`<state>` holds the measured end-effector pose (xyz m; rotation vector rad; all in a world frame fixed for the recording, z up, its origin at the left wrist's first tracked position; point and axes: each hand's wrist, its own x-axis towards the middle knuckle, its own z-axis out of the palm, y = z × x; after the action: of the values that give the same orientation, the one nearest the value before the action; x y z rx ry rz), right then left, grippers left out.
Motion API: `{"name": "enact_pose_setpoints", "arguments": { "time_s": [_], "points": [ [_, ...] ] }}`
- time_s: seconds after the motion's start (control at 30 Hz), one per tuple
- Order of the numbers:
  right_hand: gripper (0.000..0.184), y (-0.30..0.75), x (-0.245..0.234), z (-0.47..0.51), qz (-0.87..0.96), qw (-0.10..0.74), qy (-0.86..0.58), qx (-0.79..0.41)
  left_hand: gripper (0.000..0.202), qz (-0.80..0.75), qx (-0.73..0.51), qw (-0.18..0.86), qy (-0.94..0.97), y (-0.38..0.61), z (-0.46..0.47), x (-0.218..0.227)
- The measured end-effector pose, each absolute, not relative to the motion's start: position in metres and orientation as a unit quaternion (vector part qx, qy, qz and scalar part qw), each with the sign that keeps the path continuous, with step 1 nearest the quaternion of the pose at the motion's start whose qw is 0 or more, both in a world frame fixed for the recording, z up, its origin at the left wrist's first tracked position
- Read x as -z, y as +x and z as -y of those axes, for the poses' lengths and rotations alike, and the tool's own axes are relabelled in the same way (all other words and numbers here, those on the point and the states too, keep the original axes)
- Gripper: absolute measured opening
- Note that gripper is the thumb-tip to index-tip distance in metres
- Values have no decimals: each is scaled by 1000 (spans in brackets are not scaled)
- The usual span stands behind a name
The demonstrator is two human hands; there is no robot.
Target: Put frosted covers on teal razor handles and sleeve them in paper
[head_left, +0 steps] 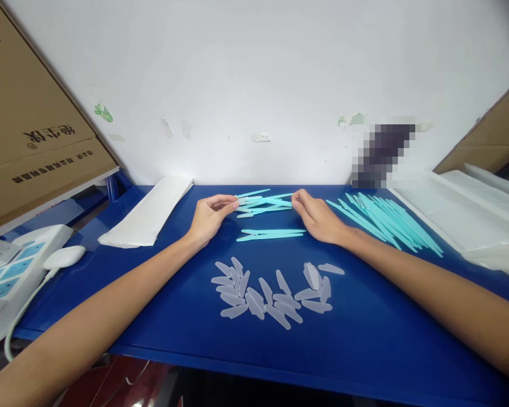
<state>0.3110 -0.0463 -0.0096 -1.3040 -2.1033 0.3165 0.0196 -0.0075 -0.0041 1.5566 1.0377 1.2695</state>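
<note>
Left hand [212, 217]: fingertips pinching what looks like a frosted translucent plastic sliver [249, 200], up near the far edge of the blue worktop [161, 316]
Right hand [318, 217]: thumb and fingers gripping the right end of a slim turquoise plastic stick [280, 202]
Stick's lie: between the hands, long axis roughly along the far edge, so it's straight left of the right hand; can't tell if sliver and stick are joined, other sticks clutter that spot
Loose frosted slivers [282, 299]: scattered towards the near edge, pointing every which way
Spare turquoise sticks [390, 223]: heaped slantwise by the right edge, right hand's closer
</note>
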Motion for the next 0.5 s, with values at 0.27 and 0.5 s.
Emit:
{"name": "enact_pose_setpoints", "arguments": {
  "time_s": [0.27, 0.5],
  "points": [
    [24, 309, 6, 48, 827, 288, -464, -134, 24, -410, -407, 287, 764, 24, 20, -4],
    [16, 308, 4, 52, 829, 313, -455, -85, 26, -430, -395, 275, 764, 23, 13, 2]
  ]
}}
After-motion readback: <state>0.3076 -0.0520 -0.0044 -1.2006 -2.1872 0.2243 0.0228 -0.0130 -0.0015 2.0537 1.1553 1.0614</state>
